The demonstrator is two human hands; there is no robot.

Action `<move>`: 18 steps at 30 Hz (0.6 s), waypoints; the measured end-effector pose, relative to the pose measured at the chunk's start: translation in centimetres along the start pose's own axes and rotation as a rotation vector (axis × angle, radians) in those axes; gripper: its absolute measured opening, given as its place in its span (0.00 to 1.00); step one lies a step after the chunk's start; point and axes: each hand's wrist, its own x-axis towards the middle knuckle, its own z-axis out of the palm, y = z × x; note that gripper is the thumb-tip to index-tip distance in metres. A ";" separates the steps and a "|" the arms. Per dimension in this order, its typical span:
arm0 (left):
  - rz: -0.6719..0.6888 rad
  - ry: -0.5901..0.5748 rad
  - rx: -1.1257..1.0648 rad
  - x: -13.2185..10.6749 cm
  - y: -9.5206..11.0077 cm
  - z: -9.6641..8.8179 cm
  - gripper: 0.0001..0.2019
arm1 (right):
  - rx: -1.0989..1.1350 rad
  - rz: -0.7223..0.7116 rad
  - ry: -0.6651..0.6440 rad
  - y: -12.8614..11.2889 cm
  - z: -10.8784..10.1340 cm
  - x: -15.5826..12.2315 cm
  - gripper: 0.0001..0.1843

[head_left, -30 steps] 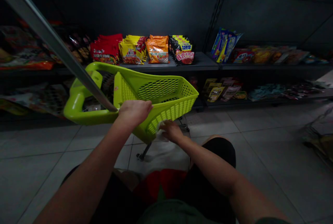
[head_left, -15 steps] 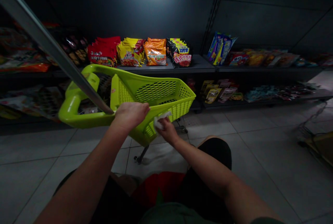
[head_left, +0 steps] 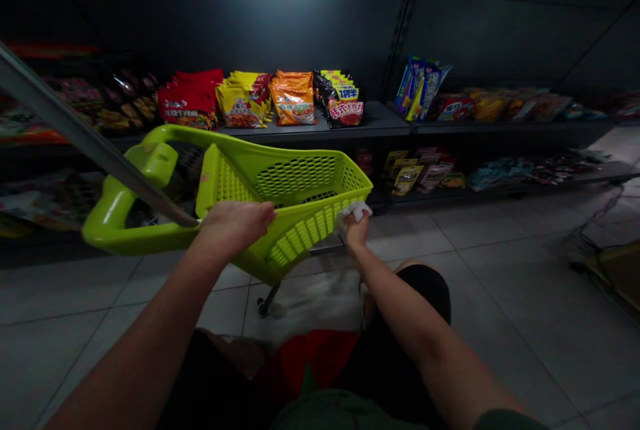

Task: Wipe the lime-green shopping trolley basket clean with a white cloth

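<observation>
A lime-green plastic shopping cart (head_left: 300, 227) stands before me, its handle end to the left and its basket end to the right. My left hand (head_left: 235, 227) is closed over the near rim of the basket, close to the handle. In my right hand (head_left: 357, 229) is a crumpled white wipe (head_left: 353, 211), pressed at the outer near side by the basket's right corner. The fingertips are partly hidden behind the wipe. A grey metal pole (head_left: 135, 180) slants down from the upper left to the cart beside my left hand.
Behind the cart runs a dark shelf (head_left: 385, 120) with red noodle packs (head_left: 187, 103), yellow packs (head_left: 243, 103), orange packs (head_left: 293, 100) and black packs (head_left: 345, 100). Small packets (head_left: 407, 177) lie on the lower shelf. Cables and a box (head_left: 615, 270) are at the right on the tiled floor.
My right hand has slid the wipe rightward along the basket's near side to its right end. The cart's handle end and my left hand have shifted slightly left in view.
</observation>
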 end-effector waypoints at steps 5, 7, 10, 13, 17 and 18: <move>-0.023 -0.004 0.020 0.1 0.1 0.0 0.26 | -0.023 -0.213 -0.747 0.6 4.4 -9.9 0.15; -0.028 -0.005 0.029 0.0 0.0 0.0 0.25 | -0.032 -0.205 -0.835 0.6 4.5 -10.1 0.15; -0.022 -0.014 0.047 0.1 -0.3 0.2 0.24 | -0.031 -0.012 -0.368 0.6 2.5 -5.2 0.13; -0.001 -0.012 0.066 0.2 -0.6 0.4 0.24 | -0.003 0.089 0.084 0.5 0.0 1.2 0.18; 0.014 -0.002 0.066 0.3 -0.7 0.6 0.24 | 0.016 0.077 0.214 0.7 0.0 1.9 0.26; 0.019 -0.003 0.066 0.3 -0.7 0.6 0.24 | 0.017 0.059 0.182 0.8 0.7 0.5 0.28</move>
